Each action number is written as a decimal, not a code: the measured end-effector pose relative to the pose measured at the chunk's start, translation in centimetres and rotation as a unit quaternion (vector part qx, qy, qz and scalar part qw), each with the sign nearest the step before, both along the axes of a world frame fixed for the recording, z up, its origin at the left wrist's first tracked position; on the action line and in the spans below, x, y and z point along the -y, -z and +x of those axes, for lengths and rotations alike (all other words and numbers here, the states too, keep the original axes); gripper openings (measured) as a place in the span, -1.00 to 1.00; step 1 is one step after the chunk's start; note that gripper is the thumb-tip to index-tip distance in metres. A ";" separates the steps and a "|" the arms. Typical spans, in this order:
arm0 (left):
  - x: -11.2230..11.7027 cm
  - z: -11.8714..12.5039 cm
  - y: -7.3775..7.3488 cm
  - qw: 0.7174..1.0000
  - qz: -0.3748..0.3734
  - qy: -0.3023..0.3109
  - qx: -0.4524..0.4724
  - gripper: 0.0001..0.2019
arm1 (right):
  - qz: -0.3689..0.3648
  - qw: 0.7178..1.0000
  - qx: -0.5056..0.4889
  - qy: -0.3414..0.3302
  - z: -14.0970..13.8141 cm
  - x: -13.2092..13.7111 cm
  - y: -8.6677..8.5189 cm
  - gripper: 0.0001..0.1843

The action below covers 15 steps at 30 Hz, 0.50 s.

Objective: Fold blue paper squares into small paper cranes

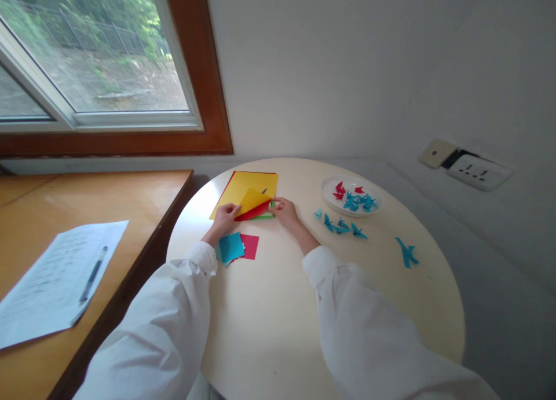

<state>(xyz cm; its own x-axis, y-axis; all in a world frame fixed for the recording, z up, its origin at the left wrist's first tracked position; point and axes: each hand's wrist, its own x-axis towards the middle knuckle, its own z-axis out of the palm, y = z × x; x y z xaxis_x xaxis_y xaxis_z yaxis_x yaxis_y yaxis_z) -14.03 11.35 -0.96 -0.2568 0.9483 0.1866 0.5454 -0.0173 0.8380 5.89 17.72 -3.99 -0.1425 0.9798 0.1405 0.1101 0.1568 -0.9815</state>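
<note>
A stack of large coloured paper lies on the round table, with a yellow sheet (254,180) uppermost. Its near corner is lifted and bent back, which bares a red sheet (254,212) and some green paper (264,216) under it. My left hand (226,216) pinches the bent yellow sheet at its near left edge. At the right edge of the stack, my right hand (285,210) has thumb and fingertips closed on the paper's corner; which sheets are between them is hard to see. Just below my left hand are small blue squares (231,247) and a red square (251,247).
To the right, a white plate (377,209) holds red and blue folded paper cranes. Several blue cranes (341,226) lie before it, and blue paper strips (407,253) farther right. A wooden desk (143,194) at left bears written sheets (56,278) and a pen (93,274).
</note>
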 end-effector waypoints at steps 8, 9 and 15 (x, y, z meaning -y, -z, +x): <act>0.5 0.1 -1.0 0.987 -0.032 0.090 -0.129 -0.62 | 0.022 0.998 0.065 -0.004 2.8 6.0 -1.1 -0.72; 0.6 0.1 -1.1 0.983 -0.029 0.101 -0.152 -0.64 | 0.026 0.997 0.075 -0.018 3.5 7.6 -1.2 -0.73; 0.9 0.7 -1.3 0.946 -0.004 0.154 -0.284 -0.64 | 0.107 0.975 0.187 -0.054 11.9 16.6 -1.9 -0.79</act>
<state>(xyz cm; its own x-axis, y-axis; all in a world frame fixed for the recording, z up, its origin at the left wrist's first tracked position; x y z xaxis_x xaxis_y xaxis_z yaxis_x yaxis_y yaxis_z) -13.36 10.40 0.37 0.1722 0.9638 0.2034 0.8775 -0.2439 0.4128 17.78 1.13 -2.06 -0.3230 0.9101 0.2595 0.4256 0.3847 -0.8191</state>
